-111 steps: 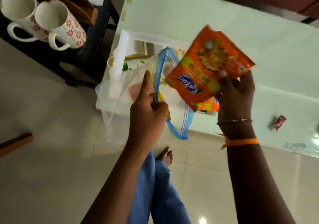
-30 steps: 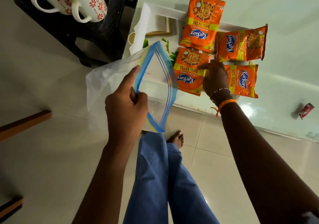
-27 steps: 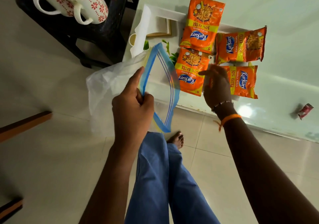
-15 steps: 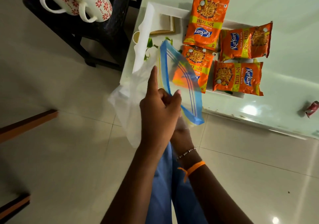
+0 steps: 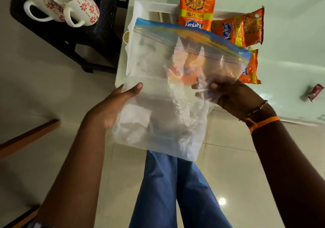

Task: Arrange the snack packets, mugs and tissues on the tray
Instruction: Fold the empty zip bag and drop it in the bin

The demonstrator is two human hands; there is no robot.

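A clear zip bag (image 5: pixel 158 90) with a blue-and-yellow seal is stretched flat between both hands, above the near edge of the white tray (image 5: pixel 154 8). My left hand (image 5: pixel 112 108) supports its left side from beneath. My right hand (image 5: pixel 228 94) pinches its right side. Several orange snack packets lie on the tray: one at the back (image 5: pixel 197 6), one at the right (image 5: pixel 242 29), others partly hidden behind the bag (image 5: pixel 249 69). Two white mugs with red flowers (image 5: pixel 70 4) stand on a dark side table at the upper left. Whether tissues are in view cannot be told.
The tray rests on a pale green glass table (image 5: pixel 290 43). A small red wrapper (image 5: pixel 314 92) lies on the table at the right. A dark side table (image 5: pixel 98 34) stands left of the glass table. My blue-trousered legs (image 5: pixel 175 192) are below, on a tiled floor.
My right hand left the packets on the tray and took hold of the bag's right side. The bag, earlier hanging from my left hand, is now spread flat between both hands.
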